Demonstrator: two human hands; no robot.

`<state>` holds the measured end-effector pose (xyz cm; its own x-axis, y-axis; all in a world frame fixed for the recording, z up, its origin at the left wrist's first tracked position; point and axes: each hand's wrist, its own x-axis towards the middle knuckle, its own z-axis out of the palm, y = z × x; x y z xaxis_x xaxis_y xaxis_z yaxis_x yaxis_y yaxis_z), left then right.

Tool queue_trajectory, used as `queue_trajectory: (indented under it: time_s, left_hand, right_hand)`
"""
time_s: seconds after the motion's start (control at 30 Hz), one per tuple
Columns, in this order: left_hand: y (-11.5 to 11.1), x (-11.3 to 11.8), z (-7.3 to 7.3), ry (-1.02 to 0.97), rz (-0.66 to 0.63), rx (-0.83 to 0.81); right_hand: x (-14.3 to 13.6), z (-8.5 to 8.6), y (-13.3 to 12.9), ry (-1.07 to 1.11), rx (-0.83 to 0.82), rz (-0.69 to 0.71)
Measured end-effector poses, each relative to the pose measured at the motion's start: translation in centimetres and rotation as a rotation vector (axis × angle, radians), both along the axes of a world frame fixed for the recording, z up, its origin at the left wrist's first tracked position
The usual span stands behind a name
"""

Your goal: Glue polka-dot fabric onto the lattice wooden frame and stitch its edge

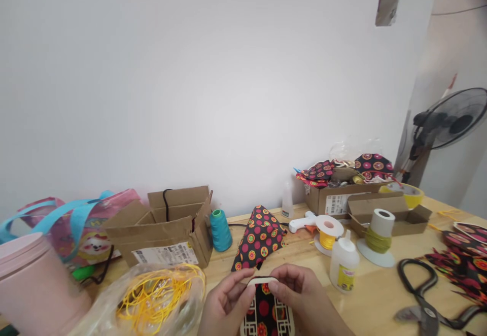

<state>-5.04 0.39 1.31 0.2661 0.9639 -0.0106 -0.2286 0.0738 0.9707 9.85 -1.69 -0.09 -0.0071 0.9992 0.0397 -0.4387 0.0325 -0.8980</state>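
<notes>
Between my two hands is a flat piece with a pale lattice frame over black fabric with red and yellow flowers [265, 308]. My left hand [228, 300] pinches its upper left edge, thumb on the front. On the upper right edge, my right hand [299, 295] grips in the same way, with its thumb near the rim. The lower end runs out of view at the bottom. Just beyond my fingertips lies a loose piece of the same patterned fabric [261, 237]. A white glue bottle [344, 265] stands to the right of my right hand.
Black-handled scissors [424, 300] lie at the right by fabric scraps [456, 270]. Spools of yellow cord [327, 238] and olive cord [378, 239], a white glue gun [302, 222], a teal thread cone [220, 232], a cardboard box [163, 239], bagged yellow cord [152, 298] and a pink canister [36, 285] surround the work.
</notes>
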Motion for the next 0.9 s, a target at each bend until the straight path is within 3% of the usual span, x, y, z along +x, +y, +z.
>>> queue_trajectory:
  time_s: [0.27, 0.47, 0.57, 0.9]
  left_hand:
    - [0.2, -0.4, -0.9, 0.107, -0.065, 0.092]
    - [0.6, -1.1, -1.1, 0.514, -0.013, 0.359]
    - [0.5, -1.2, -1.2, 0.632, 0.041, 0.471]
    - [0.5, -1.0, -1.9, 0.55, 0.014, 0.424]
  right_hand:
    - [0.0, -1.0, 0.1, -0.124, 0.027, -0.042]
    - [0.0, 0.5, -0.6, -0.562, 0.132, -0.125]
    - [0.0, 1.2, -0.9, -0.646, 0.153, -0.125]
    - [0.0, 0.6, -0.9, -0.728, 0.147, -0.144]
